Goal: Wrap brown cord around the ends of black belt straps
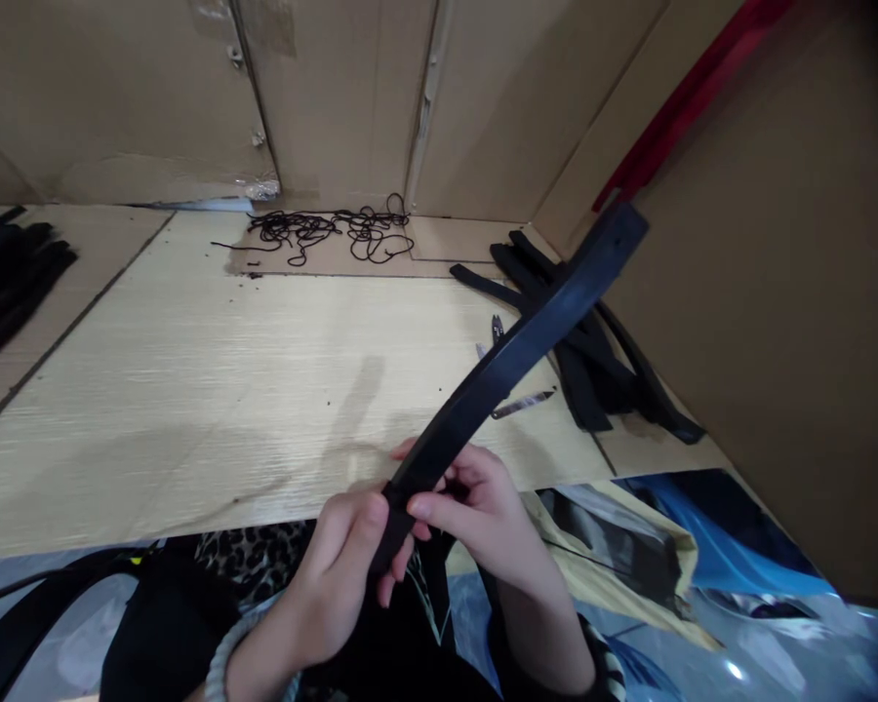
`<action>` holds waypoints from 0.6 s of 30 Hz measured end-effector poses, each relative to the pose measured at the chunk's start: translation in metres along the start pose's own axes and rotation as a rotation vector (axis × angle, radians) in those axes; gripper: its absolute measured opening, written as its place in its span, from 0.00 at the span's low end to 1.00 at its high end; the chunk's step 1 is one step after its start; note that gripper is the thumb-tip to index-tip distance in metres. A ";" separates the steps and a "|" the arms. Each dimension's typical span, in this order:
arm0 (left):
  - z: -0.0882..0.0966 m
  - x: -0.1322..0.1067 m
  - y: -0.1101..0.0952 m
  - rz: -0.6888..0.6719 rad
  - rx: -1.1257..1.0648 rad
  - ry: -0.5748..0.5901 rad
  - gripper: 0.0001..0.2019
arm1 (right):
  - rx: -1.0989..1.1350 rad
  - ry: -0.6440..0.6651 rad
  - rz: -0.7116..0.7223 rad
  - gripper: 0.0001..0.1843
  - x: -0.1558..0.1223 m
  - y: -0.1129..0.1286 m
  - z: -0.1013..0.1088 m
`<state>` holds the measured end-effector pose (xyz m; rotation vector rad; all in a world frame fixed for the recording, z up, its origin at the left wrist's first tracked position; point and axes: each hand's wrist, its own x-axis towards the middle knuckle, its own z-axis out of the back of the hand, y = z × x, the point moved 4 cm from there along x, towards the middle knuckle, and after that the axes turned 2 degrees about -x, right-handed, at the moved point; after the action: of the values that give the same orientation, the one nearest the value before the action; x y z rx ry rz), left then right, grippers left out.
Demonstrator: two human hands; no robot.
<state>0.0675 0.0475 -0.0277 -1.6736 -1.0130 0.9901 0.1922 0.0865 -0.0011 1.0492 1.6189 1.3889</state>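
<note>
A long, slightly curved black strip (pixel 508 366) with a small hole near its far end slants up and to the right over the table. My left hand (pixel 340 551) is closed round its lower end, where a darker, matte section begins. Just above, my right hand (pixel 475 507) pinches the strip between thumb and fingers at the edge of that section. Part of the lower end is hidden by my fingers. Beyond the strip lie a small pair of snips (pixel 498 330), partly covered by it, and a slim pointed tool (pixel 525 404).
Tangled black cord (pixel 329 232) lies along the back edge. More black strips (pixel 592 361) are piled at the right, and a dark stack (pixel 15 273) sits at the far left. Cardboard walls (pixel 337 107) enclose the pale tabletop (pixel 190 390). Bags (pixel 629 556) lie below its front edge.
</note>
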 end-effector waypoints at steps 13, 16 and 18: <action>-0.011 0.005 0.012 0.377 -0.760 0.387 0.30 | 0.009 0.136 0.090 0.22 0.005 -0.004 0.000; -0.013 0.006 0.012 0.350 -0.702 0.378 0.32 | -0.002 0.132 0.109 0.19 0.004 -0.003 0.001; -0.011 0.008 0.011 0.302 -0.563 0.288 0.33 | -0.050 0.099 0.098 0.19 0.003 -0.001 0.002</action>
<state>0.0821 0.0486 -0.0367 -2.4115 -0.9084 0.6450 0.1928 0.0896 -0.0025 1.0573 1.6131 1.5599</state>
